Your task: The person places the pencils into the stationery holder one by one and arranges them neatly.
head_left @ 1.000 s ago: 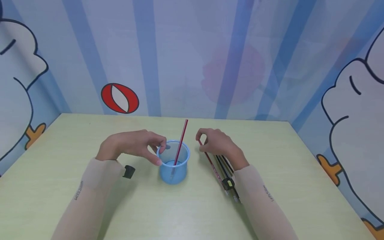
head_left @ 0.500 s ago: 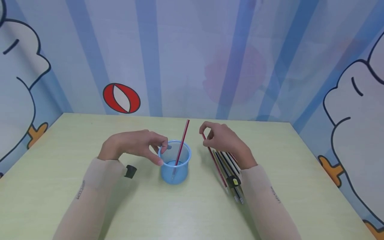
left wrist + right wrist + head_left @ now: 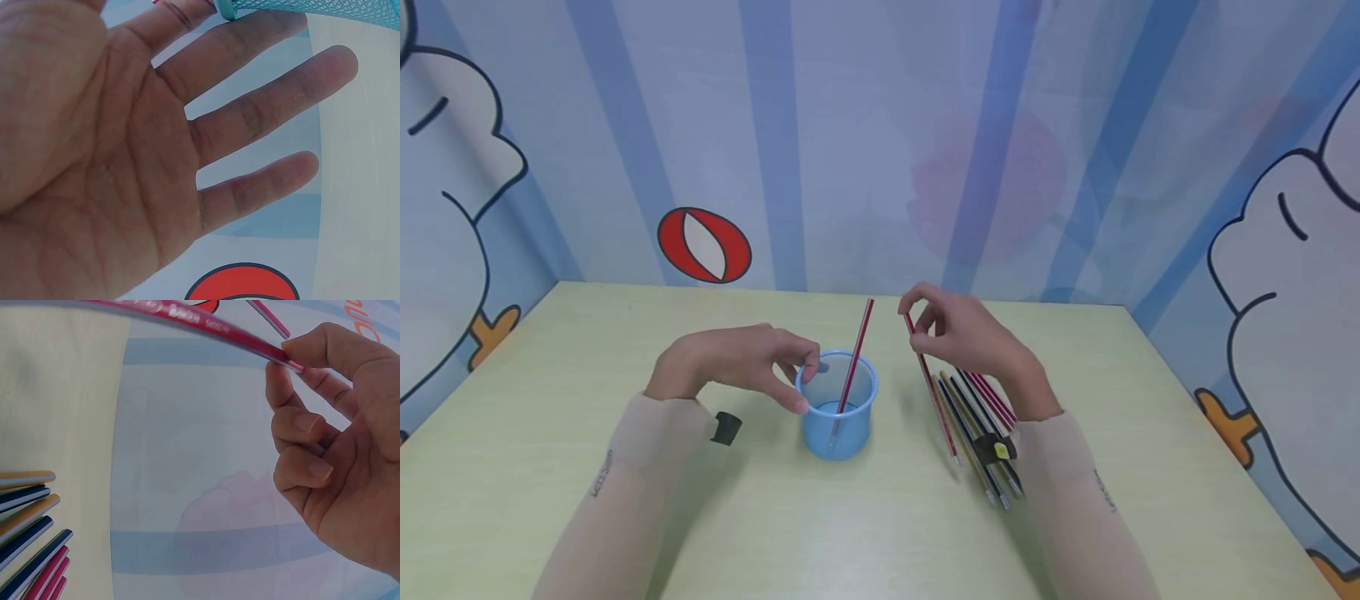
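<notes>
My left hand point(image 3: 741, 362) holds the rim of a light-blue mesh pen cup point(image 3: 837, 433) between thumb and index finger. In the left wrist view the other fingers point(image 3: 275, 112) stretch out straight below the cup's rim point(image 3: 226, 9). One red pencil point(image 3: 856, 354) leans inside the cup, its top above the rim. To the right, my right hand point(image 3: 962, 333) pinches the upper end of another red pencil point(image 3: 934, 392) between thumb and index finger. This pencil slants down toward me, also seen in the right wrist view point(image 3: 212, 328). The right hand's remaining fingers are curled.
Several yellow, dark-blue and red pencils point(image 3: 958, 408) lie side by side on the pale table point(image 3: 880, 533), partly hidden under the right wrist. A printed blue-striped backdrop point(image 3: 865, 167) rises behind the table's far edge. Black wrist cameras point(image 3: 726, 428) show at the cuffs.
My right hand has risen and moved slightly right, drawing the pinched red pencil up and away from the row, which shows more now. The left hand stays at the cup.
</notes>
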Demonstrator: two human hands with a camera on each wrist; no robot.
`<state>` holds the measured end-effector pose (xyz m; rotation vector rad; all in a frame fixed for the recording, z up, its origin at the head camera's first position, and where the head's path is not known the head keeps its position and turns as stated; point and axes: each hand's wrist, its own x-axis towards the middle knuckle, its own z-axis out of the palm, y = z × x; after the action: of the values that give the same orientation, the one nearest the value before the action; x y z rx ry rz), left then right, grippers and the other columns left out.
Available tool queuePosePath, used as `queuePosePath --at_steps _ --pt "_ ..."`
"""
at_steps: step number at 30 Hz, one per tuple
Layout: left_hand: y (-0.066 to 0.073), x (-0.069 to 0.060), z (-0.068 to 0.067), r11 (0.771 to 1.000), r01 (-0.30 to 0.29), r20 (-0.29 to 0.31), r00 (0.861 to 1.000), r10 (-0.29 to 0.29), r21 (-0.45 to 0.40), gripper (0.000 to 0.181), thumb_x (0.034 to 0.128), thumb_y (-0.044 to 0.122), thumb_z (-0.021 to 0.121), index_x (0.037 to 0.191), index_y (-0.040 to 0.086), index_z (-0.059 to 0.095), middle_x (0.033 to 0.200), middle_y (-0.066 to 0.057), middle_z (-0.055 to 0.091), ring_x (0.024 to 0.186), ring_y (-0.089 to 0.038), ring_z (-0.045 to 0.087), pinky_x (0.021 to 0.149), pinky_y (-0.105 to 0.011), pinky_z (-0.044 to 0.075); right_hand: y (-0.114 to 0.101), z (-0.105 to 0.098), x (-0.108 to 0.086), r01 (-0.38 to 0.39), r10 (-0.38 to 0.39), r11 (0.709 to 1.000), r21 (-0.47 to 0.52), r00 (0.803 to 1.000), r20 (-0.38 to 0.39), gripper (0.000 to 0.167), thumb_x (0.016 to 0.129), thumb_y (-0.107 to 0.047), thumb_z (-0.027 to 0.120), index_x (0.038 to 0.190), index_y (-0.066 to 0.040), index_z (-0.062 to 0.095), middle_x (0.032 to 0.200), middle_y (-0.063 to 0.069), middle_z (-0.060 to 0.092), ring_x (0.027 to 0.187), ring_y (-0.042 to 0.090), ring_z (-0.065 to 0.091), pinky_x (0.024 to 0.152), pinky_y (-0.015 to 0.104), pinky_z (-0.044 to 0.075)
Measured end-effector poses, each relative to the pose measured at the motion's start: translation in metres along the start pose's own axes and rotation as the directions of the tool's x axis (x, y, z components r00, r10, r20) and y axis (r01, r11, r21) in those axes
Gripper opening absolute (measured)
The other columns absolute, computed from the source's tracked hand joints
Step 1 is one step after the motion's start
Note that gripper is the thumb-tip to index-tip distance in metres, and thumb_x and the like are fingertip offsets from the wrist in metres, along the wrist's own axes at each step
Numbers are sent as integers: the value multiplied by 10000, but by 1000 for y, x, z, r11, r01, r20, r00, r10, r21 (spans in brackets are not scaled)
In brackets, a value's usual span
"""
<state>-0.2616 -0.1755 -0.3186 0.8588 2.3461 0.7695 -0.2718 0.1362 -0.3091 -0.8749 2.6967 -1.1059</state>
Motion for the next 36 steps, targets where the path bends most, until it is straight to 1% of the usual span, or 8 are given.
queuePosePath --at_steps 3,8,13,18,25,29,32,36 --pt "0 0 0 1000 -7 2 1000 7 -3 308 851 344 806 946 168 573 1204 -50 643 1147 -212 617 926 -435 483 0 -2 -1 17 -17 1000 17 1000 -15 290 932 -105 603 1189 -228 551 887 41 645 626 233 519 586 364 455" --pt "2 0 -1 1000 -2 -1 1000 2 3 311 849 345 807 948 163 575 1203 -50 644 1146 -214 614 926 -438 484 0 -5 -2 19 -17 999 50 999 -49 288 938 -130 610 1197 -234 542 912 54 626 665 252 519 604 372 457" --pt "3 0 -1 1000 10 3 1000 -10 5 311 851 347 804 954 164 575 1218 -47 641 1154 -220 608 928 -445 487 -2 -7 -3 37 -28 993 112 996 -82 288 932 -113 609 1192 -214 539 913 75 622 737 257 536 646 378 452" --pt "2 -1 0 1000 20 4 1000 -20 6 309 853 346 802 957 164 576 1210 -43 641 1158 -220 605 923 -442 487 -3 -8 -4 61 -41 982 181 993 -114 269 943 -106 616 1182 -201 535 913 95 604 738 265 524 650 364 448" --pt "2 -2 0 1000 31 3 1000 -31 7 321 854 338 802 968 141 575 1181 -39 645 1157 -221 605 918 -438 490 -4 -12 -4 121 -80 942 313 987 -139 243 952 -76 619 1168 -127 521 890 142 569 759 280 536 657 343 456" --pt "3 -2 0 1000 30 4 1000 -30 8 322 853 341 803 967 144 575 1181 -36 645 1155 -223 606 909 -434 495 -4 -13 -5 148 -96 920 363 983 -156 248 951 -54 626 1162 -101 506 881 139 566 771 256 551 702 322 474" --pt "3 -2 0 999 34 4 999 -34 11 322 852 352 802 965 156 574 1187 -23 646 1162 -227 603 909 -438 498 -3 -14 -6 169 -104 895 413 979 -175 253 953 -37 626 1162 -89 494 880 130 568 764 228 548 725 311 479" --pt "2 -1 0 999 31 3 1000 -31 11 324 853 354 801 966 154 573 1192 -22 648 1166 -231 601 916 -450 496 -3 -14 -7 189 -101 872 452 972 -212 252 958 -36 617 1162 -99 484 872 117 568 698 187 482 659 302 425"
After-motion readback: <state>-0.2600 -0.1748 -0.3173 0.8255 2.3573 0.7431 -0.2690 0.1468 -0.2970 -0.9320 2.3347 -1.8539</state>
